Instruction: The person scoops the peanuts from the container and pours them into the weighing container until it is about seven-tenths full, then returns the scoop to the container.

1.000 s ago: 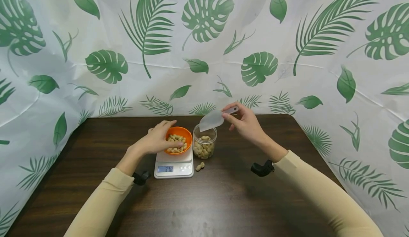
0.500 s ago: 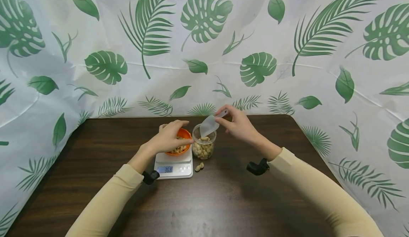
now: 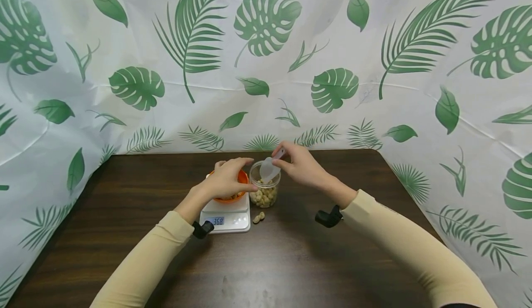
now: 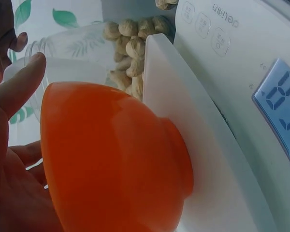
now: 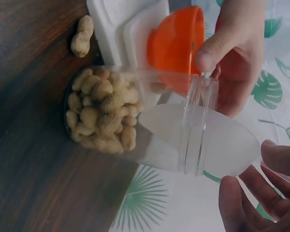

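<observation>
My right hand (image 3: 301,166) pinches the handle of a translucent scoop (image 5: 229,145). The scoop's tip reaches down through the mouth of a clear jar (image 5: 157,155), just above the peanuts (image 5: 106,108) inside. Over an orange bowl (image 4: 111,154) is my left hand (image 3: 227,178), its fingers and thumb stretched toward the jar's rim; whether they touch the rim I cannot tell. That bowl rests on a white kitchen scale (image 3: 236,224), which reads about 36.8 in the head view. The left hand hides much of the bowl's contents.
A loose peanut (image 3: 258,218) lies on the dark wooden table (image 3: 282,262), in front of the jar and right of the scale. Behind the table hangs a white cloth (image 3: 249,128) with green leaf prints.
My right hand has come left and down, lowering the scoop into the jar. My left hand has moved right from the bowl toward the jar. The scale's reading has gone from 37.0 to 36.8.
</observation>
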`<action>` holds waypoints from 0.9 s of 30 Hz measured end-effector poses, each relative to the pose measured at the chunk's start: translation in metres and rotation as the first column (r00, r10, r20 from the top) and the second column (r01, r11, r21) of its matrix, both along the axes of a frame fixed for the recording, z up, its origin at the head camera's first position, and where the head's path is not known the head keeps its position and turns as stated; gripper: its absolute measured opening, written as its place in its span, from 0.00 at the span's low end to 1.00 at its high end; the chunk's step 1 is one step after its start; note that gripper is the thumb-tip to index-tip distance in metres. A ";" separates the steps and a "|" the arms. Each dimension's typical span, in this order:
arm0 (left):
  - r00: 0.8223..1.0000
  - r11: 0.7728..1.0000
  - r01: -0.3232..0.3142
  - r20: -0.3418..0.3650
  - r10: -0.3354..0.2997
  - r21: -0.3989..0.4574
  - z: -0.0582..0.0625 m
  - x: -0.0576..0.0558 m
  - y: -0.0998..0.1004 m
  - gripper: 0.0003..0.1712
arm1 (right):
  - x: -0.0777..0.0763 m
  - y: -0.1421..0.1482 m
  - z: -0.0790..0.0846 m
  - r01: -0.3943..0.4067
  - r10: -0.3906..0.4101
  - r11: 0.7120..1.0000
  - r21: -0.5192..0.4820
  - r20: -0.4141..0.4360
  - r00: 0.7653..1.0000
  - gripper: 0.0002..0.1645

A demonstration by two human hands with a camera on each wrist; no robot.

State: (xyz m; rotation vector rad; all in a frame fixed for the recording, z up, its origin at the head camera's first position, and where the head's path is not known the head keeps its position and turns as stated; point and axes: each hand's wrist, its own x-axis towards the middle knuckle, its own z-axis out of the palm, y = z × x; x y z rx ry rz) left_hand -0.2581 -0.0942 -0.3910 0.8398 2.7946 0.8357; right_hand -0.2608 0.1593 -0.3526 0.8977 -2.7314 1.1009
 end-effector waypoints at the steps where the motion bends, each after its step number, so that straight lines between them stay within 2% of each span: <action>1: 1.000 1.000 0.001 0.004 -0.001 -0.001 -0.001 0.000 0.001 0.49 | 0.000 -0.001 0.000 -0.003 0.003 1.000 0.008 -0.004 1.000 0.08; 9: 1.000 1.000 0.009 0.020 -0.009 0.008 -0.005 -0.005 0.005 0.49 | -0.001 -0.007 0.001 -0.034 0.037 0.993 0.110 -0.028 0.999 0.08; 17: 0.999 1.000 0.024 0.028 -0.024 0.000 -0.005 -0.006 0.006 0.47 | 0.000 -0.016 0.002 -0.067 0.078 0.961 0.269 -0.030 0.997 0.09; 27: 0.999 1.000 0.022 0.043 -0.022 -0.002 -0.006 -0.007 0.007 0.46 | -0.005 -0.019 -0.004 -0.114 0.135 0.948 0.299 -0.051 0.990 0.09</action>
